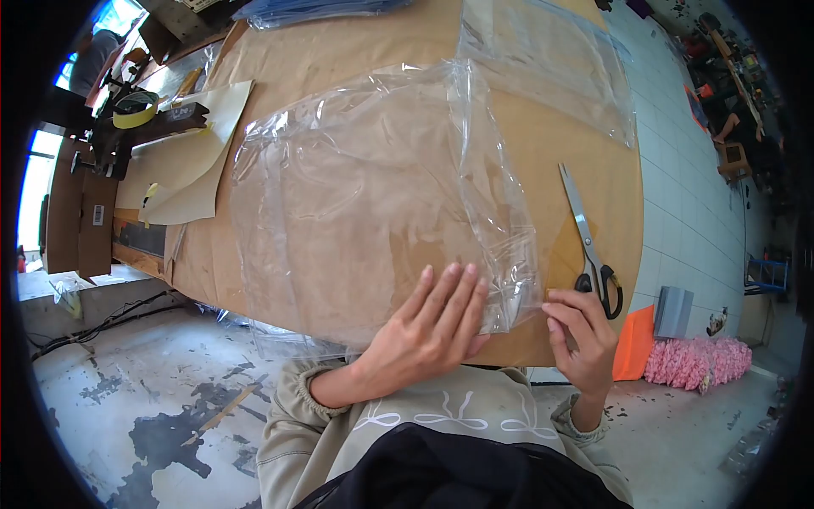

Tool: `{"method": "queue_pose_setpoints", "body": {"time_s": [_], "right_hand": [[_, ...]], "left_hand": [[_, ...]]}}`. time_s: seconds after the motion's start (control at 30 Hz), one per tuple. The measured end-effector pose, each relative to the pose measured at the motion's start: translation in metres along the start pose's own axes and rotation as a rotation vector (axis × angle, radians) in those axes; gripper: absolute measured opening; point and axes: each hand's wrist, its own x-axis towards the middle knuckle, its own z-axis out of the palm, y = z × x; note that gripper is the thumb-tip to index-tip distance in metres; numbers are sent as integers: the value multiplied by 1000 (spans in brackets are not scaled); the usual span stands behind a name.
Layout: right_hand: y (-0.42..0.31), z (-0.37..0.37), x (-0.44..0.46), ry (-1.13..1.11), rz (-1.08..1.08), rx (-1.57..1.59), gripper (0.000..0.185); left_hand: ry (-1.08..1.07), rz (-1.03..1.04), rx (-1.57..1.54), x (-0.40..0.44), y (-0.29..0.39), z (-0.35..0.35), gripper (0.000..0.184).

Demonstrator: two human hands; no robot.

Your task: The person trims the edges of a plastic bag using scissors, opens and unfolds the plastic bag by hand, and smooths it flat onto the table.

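Observation:
A large clear plastic bag [365, 195], wrinkled and with a folded strip along its right side, lies spread over the brown-covered table. My left hand [428, 327] rests flat on its near right part, fingers stretched out and pointing away from me. At the bag's near right edge, my right hand [585, 339] has its fingers curled, the tips at the plastic in what looks like a pinch. Just beyond that hand lies a pair of scissors [585, 229] with black handles, blades pointing away.
Another clear plastic piece [560, 68] lies at the far right, with blue folded plastic [318, 10] at the far edge. To the left are brown paper [191, 161] and a tape dispenser [140, 119]. A pink fluffy bundle [699, 360] sits on the floor at right.

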Motion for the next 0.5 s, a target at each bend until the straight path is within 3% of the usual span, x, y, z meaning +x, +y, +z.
{"method": "queue_pose_setpoints", "body": {"time_s": [0.27, 0.37, 0.4, 0.5], "right_hand": [[-23, 21, 5, -3, -55, 234, 22], [-31, 27, 1, -39, 127, 172, 21], [-29, 30, 2, 32, 70, 113, 17], [-30, 35, 8, 229, 261, 313, 13]], "left_hand": [[241, -96, -292, 2, -3, 10, 35], [296, -102, -272, 14, 8, -3, 35], [311, -88, -248, 18, 13, -7, 35], [361, -107, -217, 28, 18, -11, 36]]}}
